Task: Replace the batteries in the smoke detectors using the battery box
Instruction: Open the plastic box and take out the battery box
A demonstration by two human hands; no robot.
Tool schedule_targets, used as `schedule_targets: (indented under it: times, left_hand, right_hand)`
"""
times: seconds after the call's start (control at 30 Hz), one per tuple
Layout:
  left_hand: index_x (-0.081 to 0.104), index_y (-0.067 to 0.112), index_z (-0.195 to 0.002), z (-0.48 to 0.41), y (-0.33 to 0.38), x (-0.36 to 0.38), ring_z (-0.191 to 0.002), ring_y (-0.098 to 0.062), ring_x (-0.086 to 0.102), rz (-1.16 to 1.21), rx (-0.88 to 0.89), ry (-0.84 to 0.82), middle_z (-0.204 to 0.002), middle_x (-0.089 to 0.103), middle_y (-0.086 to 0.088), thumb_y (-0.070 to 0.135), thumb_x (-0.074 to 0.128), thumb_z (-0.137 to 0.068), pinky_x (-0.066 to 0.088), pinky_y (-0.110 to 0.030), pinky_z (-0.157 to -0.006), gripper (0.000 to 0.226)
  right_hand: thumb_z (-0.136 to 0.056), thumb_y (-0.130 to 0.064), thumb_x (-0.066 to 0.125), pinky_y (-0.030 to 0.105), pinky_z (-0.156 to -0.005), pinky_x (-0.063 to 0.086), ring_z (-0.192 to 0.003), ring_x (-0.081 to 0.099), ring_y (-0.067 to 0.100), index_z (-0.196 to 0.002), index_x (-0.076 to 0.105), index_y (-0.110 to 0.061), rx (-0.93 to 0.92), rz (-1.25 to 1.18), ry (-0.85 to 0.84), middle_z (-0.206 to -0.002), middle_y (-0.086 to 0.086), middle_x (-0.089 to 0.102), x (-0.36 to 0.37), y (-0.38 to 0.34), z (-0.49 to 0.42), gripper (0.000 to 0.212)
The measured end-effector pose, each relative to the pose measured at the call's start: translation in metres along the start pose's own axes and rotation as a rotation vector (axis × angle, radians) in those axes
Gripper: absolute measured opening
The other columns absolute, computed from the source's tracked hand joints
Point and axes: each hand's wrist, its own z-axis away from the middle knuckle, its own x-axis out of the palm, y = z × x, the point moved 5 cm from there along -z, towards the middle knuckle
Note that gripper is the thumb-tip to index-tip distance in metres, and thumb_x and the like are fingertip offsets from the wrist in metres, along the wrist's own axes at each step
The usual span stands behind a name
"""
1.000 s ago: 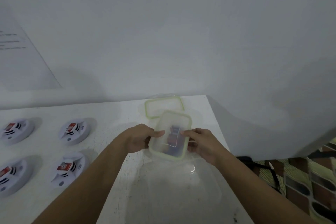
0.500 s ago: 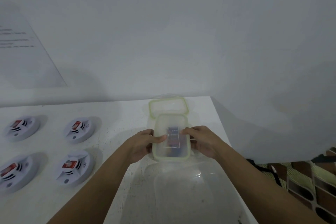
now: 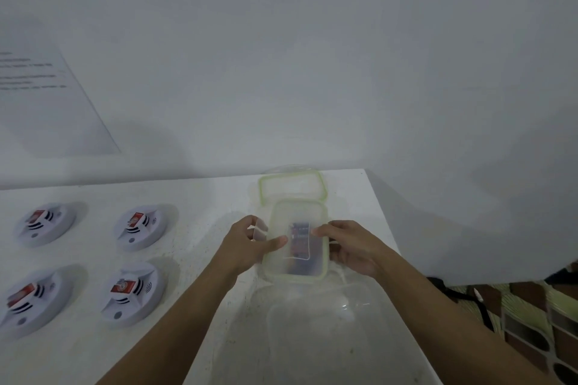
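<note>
A clear battery box with a green-rimmed lid (image 3: 297,216) sits on the white table (image 3: 194,203) at the right. Dark batteries show dimly through the lid. My left hand (image 3: 247,244) grips the box's left side, thumb on top of the lid. My right hand (image 3: 350,247) grips its right side, thumb on the lid too. Several white round smoke detectors lie at the left, each with a red battery showing: two at the back (image 3: 43,226) (image 3: 142,226) and two in front (image 3: 26,302) (image 3: 131,291).
A second green-rimmed lid (image 3: 291,186) lies just behind the box. A larger clear container (image 3: 316,322) stands in front of it near me. A printed sheet (image 3: 40,97) hangs on the wall at left. The table's right edge drops to a patterned floor (image 3: 531,322).
The box, held tilted above the table a second ago, has come down and now lies flat. Both hands stay on its sides, thumbs pressing on the lid.
</note>
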Motion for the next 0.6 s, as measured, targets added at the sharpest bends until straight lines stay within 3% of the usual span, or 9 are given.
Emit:
schedule_targets:
  times: [0.17,0.3,0.43,0.53,0.6]
  left_hand:
    - [0.061,0.009,-0.097,-0.006,0.005,0.0,-0.07,-0.021,0.064,-0.085,-0.004,-0.015,-0.091,0.065,-0.011,0.025,0.088,-0.075,0.051,-0.027,-0.054,0.039]
    - [0.06,0.008,-0.1,-0.006,0.007,0.002,-0.064,-0.018,0.061,-0.116,-0.005,-0.017,-0.092,0.065,-0.011,0.025,0.088,-0.074,0.048,-0.025,-0.052,0.041]
    - [0.06,0.006,-0.102,-0.003,0.01,0.001,-0.064,-0.016,0.063,-0.105,-0.006,-0.021,-0.088,0.065,-0.007,0.023,0.087,-0.076,0.048,-0.02,-0.048,0.041]
    - [0.062,0.01,-0.103,-0.002,0.011,-0.001,-0.067,-0.017,0.065,-0.119,-0.008,-0.027,-0.087,0.067,-0.009,0.026,0.088,-0.074,0.052,-0.025,-0.054,0.042]
    - [0.063,0.015,-0.103,-0.005,0.012,-0.003,-0.072,-0.019,0.066,-0.143,-0.002,-0.025,-0.091,0.068,-0.009,0.031,0.09,-0.071,0.056,-0.03,-0.062,0.045]
  right_hand:
    - [-0.084,-0.004,0.075,0.032,-0.068,0.059,-0.09,0.069,0.032,-0.124,0.052,0.02,-0.019,-0.06,0.019,-0.12,0.032,0.065,-0.004,0.007,-0.001,0.052]
    - [-0.078,0.0,0.078,0.041,-0.079,0.057,-0.089,0.068,0.035,-0.115,0.061,0.018,-0.043,-0.05,0.093,-0.117,0.034,0.066,-0.007,0.006,0.0,0.045]
    - [-0.068,-0.012,0.085,0.042,-0.072,0.048,-0.078,0.061,0.032,-0.089,0.067,0.0,-0.073,0.031,0.159,-0.09,0.032,0.065,-0.006,0.002,0.005,0.031]
    - [-0.059,-0.034,0.093,0.036,-0.062,0.048,-0.067,0.055,0.026,-0.075,0.057,0.006,-0.125,0.212,0.196,-0.074,0.016,0.055,-0.013,-0.001,0.007,0.056]
    - [-0.065,-0.037,0.093,0.031,-0.057,0.05,-0.052,0.051,0.019,-0.059,0.05,-0.003,-0.155,0.312,0.253,-0.058,0.008,0.051,-0.02,-0.006,0.01,0.055]
